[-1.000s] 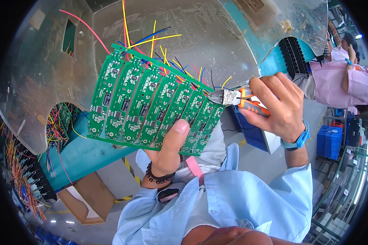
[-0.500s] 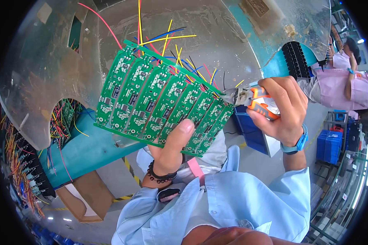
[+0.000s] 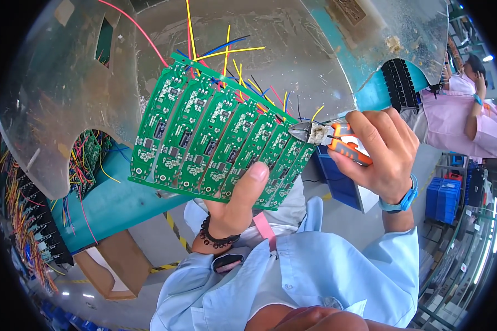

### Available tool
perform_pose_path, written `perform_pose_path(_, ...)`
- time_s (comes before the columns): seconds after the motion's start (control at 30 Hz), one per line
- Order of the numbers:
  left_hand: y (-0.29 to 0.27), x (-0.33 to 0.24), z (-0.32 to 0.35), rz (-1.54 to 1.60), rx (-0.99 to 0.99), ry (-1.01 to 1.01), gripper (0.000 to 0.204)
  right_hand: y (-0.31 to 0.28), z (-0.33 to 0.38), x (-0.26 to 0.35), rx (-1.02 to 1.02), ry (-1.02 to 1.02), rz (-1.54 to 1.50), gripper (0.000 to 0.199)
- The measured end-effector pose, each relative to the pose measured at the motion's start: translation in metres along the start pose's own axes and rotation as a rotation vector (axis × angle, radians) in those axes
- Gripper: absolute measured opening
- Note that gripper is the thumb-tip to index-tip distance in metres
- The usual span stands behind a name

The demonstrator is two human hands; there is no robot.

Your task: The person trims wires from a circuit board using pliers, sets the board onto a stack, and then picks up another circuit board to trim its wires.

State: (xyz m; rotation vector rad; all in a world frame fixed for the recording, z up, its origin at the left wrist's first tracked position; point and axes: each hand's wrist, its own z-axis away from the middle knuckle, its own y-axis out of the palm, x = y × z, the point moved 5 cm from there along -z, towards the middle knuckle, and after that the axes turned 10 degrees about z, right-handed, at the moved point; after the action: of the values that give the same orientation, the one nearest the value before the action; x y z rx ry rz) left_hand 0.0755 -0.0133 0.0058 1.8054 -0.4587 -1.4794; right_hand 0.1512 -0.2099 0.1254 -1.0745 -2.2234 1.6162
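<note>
My left hand (image 3: pixel 240 201) grips a green circuit board panel (image 3: pixel 196 149) by its lower edge, thumb on the face and fingers hidden behind. The panel is tilted and made of several narrow boards side by side, joined by strips at top and bottom. Red, yellow, blue and black wires (image 3: pixel 226 52) stick out behind its upper edge. In my right hand (image 3: pixel 384 151) is a pair of cutting pliers (image 3: pixel 345 144) with orange and grey handles. Their jaws lie at the panel's upper right corner, beside the wire ends; whether they touch a wire I cannot tell.
Clear sheets (image 3: pixel 44 83) with cut-outs cover the teal bench (image 3: pixel 121 185) on the left. Wired boards (image 3: pixel 88 160) and a black rack (image 3: pixel 38 215) of wires stand there. A cardboard box (image 3: pixel 113 265) is below. At right are a blue bin (image 3: pixel 342 179) and a person in pink (image 3: pixel 461 118).
The plier jaws have moved slightly left along the panel's upper right edge. The panel has shifted a little to the right, with my left hand still on it.
</note>
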Motion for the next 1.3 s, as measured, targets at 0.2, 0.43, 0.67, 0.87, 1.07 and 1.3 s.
perform_pose_path(0.2, 0.004, -0.002, 0.001, -0.007, -0.008, -0.021, 0.048, 0.009, 0.007, -0.004, -0.050, 0.032, -0.074, 0.050)
perform_pose_path(0.43, 0.008, -0.005, -0.001, 0.042, 0.019, -0.022, 0.049, 0.007, -0.002, -0.011, -0.067, 0.016, -0.102, 0.052)
perform_pose_path(0.67, 0.003, 0.002, 0.000, 0.006, 0.018, -0.037, 0.049, 0.007, -0.006, -0.004, -0.053, -0.002, -0.033, 0.050)
perform_pose_path(0.87, 0.016, 0.001, 0.000, 0.138, -0.050, 0.030, 0.046, 0.009, -0.006, -0.003, -0.047, -0.021, -0.024, 0.049)
perform_pose_path(1.07, 0.012, 0.002, 0.001, 0.087, -0.028, 0.052, 0.044, 0.013, -0.004, -0.003, -0.040, -0.021, -0.083, 0.048)
perform_pose_path(1.3, 0.007, 0.001, 0.000, -0.007, 0.011, -0.070, 0.041, 0.016, 0.007, -0.006, 0.056, 0.047, -0.138, 0.048)
